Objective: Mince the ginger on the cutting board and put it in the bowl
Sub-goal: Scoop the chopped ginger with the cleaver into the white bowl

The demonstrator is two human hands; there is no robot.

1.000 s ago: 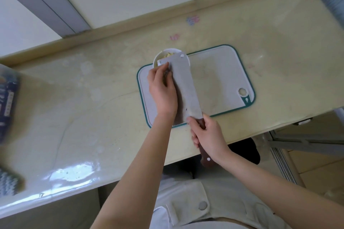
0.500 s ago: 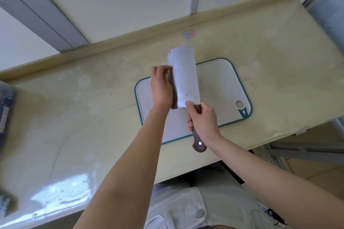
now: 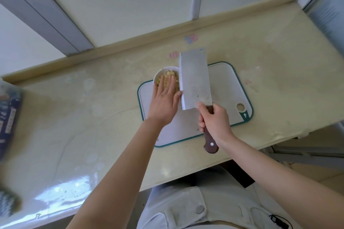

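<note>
A white bowl (image 3: 160, 73) sits at the far left corner of the white, green-rimmed cutting board (image 3: 226, 87). Pale yellow minced ginger (image 3: 170, 74) fills the bowl. My left hand (image 3: 163, 101) lies flat with straight fingers over the bowl, fingertips on the ginger, thumb against the blade. My right hand (image 3: 214, 120) grips the brown handle of a broad cleaver (image 3: 194, 82). The blade stands tilted beside the bowl's right rim and hides part of it.
The board lies on a beige counter (image 3: 83, 109) with a raised back edge along the wall. A dark blue printed packet (image 3: 9, 117) is at the far left edge. Small coloured stickers (image 3: 190, 38) mark the counter behind the board.
My left hand has flattened and slid off the blade's left face onto the ginger in the bowl. The cleaver has swung to the right of the bowl, uncovering it.
</note>
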